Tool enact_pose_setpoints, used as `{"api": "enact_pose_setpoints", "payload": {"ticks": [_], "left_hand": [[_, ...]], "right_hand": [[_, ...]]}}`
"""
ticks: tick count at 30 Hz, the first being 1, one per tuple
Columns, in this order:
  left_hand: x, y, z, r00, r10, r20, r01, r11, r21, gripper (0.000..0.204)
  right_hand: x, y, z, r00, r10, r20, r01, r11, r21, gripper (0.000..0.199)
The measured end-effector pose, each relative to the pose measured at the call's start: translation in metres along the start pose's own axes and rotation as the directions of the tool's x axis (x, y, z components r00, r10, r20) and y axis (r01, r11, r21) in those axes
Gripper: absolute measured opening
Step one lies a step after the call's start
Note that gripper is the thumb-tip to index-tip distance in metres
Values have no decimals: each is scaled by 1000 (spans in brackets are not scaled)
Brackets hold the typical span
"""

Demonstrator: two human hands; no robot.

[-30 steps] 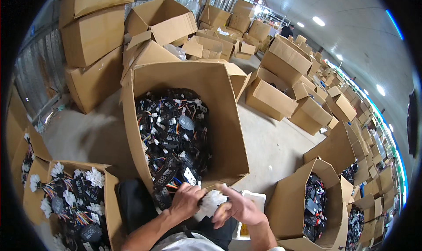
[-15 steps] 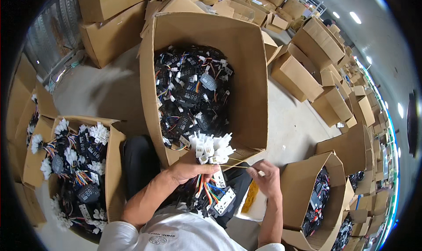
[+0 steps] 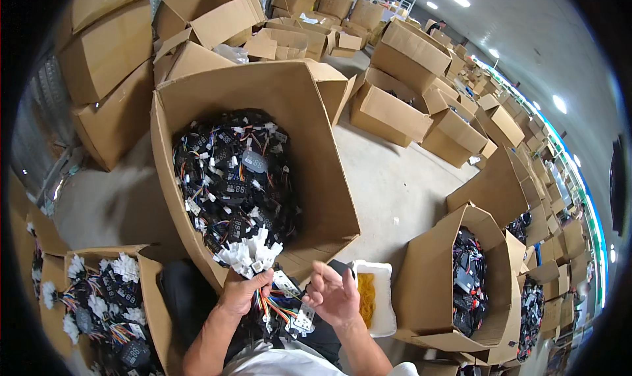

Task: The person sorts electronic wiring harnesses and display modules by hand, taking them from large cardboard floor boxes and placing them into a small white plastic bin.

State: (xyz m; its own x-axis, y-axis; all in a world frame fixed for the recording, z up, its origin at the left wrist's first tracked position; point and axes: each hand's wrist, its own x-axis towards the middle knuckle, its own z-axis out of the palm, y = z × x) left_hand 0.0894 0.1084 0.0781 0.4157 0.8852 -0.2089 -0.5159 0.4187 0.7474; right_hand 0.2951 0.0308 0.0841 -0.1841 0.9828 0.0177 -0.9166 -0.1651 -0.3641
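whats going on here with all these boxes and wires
A person sits among open cardboard boxes on a warehouse floor. Their left hand grips a bundle of coloured wires topped with white connectors, held upright at the near edge of a big box full of black wire harnesses. The right hand is open beside it, fingers spread, holding nothing clearly visible. A white tray with something yellow sits by the right hand, and another box of bundles is at the person's left.

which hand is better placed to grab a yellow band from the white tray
The right hand. It is open and free, right beside the white tray of yellow bands. The left hand is gripping the wire bundle.
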Motion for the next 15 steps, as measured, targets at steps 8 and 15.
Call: {"api": "enact_pose_setpoints", "payload": {"ticks": [8,15], "left_hand": [[-12,-21,-20,915,324,241,-400,651,646,31],[-16,-8,9,756,369,540,-597,51,800,33]], "right_hand": [[8,-1,-9,974,228,4,-228,974,3,104],[12,-57,77,869,480,121,-237,618,-750,108]]}}
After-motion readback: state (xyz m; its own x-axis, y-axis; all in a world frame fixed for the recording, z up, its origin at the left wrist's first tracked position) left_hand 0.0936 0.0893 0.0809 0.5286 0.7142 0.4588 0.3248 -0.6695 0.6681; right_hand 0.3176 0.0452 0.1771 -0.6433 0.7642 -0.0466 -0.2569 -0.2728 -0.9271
